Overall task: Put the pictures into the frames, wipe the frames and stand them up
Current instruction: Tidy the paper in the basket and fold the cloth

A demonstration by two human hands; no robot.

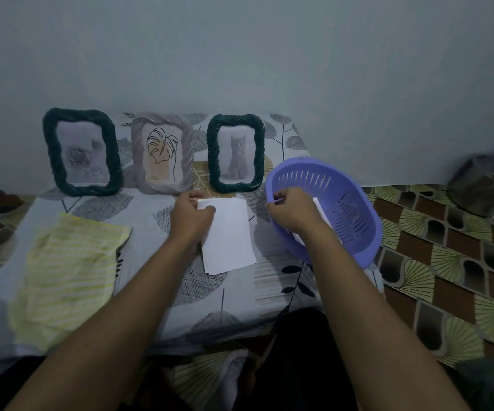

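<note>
Three frames stand upright against the wall: a dark green frame (pixel 81 151) with a rose picture, a grey frame (pixel 162 152) with a leaf drawing, and a second dark green frame (pixel 235 152) with a cat picture. In front of them white paper sheets (pixel 229 235) lie face down on the cloth. My left hand (pixel 191 216) pinches their top left corner. My right hand (pixel 291 210) reaches over the rim of the purple basket (pixel 355 203) and grips a white sheet (pixel 318 206) inside it.
A yellow striped cloth (pixel 68 262) lies crumpled at the left on the leaf-patterned table cover (pixel 151 241). A metal pot (pixel 485 185) stands at the far right on the patterned floor mat (pixel 447 277). The wall runs close behind the frames.
</note>
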